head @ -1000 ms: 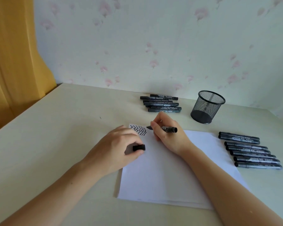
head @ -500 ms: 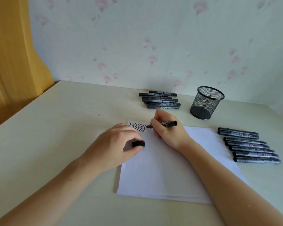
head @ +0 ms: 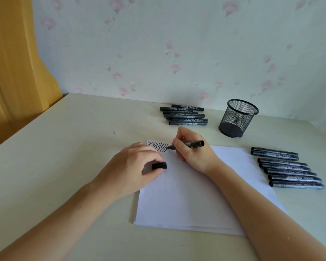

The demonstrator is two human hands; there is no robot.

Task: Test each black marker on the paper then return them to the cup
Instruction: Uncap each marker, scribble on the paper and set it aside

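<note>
The right hand (head: 193,153) is gripping an uncapped black marker (head: 189,144), its fingers curled round the barrel, and the tip is touching the paper (head: 192,194) at the right end of a band of black zigzag marks (head: 158,146) in the sheet's far left corner. The left hand (head: 132,168) is resting on the paper's left edge, pinching the marker's cap (head: 159,165) between thumb and forefinger.

The paper is lying in the middle of the pale surface (head: 64,147), its near edge sitting back from the near side. Open room is showing to the left of the sheet, out to the surface's left edge. To the right, a row of capped markers (head: 288,169) is lying just beside the paper's right edge, barrels running left to right. At the far side, a second cluster of markers (head: 184,115) is lying near the wall, and the black mesh cup (head: 237,118) is standing upright to their right, well apart from both hands.

A wall with pale floral wallpaper (head: 177,53) is rising behind the surface, and a yellow curtain (head: 13,63) is hanging at the far left.
</note>
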